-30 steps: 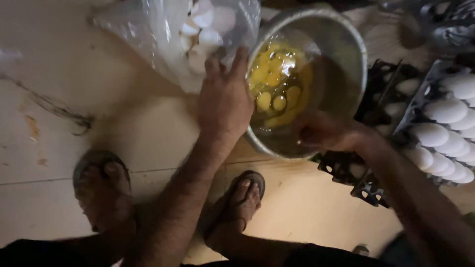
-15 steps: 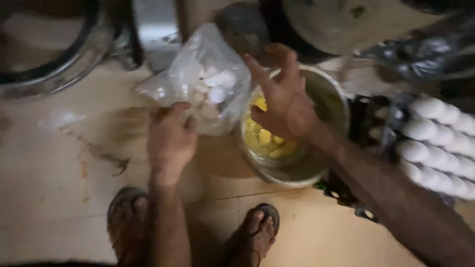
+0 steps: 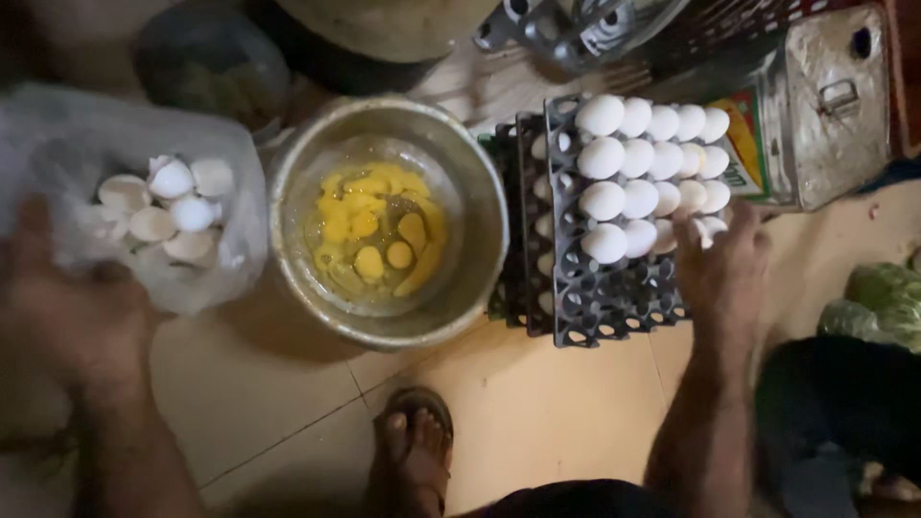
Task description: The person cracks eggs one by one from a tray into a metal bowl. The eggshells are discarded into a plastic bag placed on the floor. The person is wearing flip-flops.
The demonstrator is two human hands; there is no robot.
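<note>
Head view: right hand [image 3: 721,261] is closing its grip on a white egg [image 3: 708,228] at the edge of the dark egg tray [image 3: 614,297]. Left hand [image 3: 72,317] is pinching the plastic bag of eggshells [image 3: 168,206]. Metal bowl of yolks [image 3: 384,225] is sitting between them, with a sandaled foot [image 3: 414,451] on the floor below.

Left hand [image 3: 72,317]: positioned at the left side of the head view, palm down, blurred; the fingers point up and away from the body and appear loosely curled. The left forearm runs down to the lower edge. Right hand [image 3: 721,269]: extended forward at the right, back of the hand facing up, fingers bent downward at the tips. The right forearm is straight, running down toward the body. A sandalled foot [image 3: 414,451] lies between the arms.
</note>
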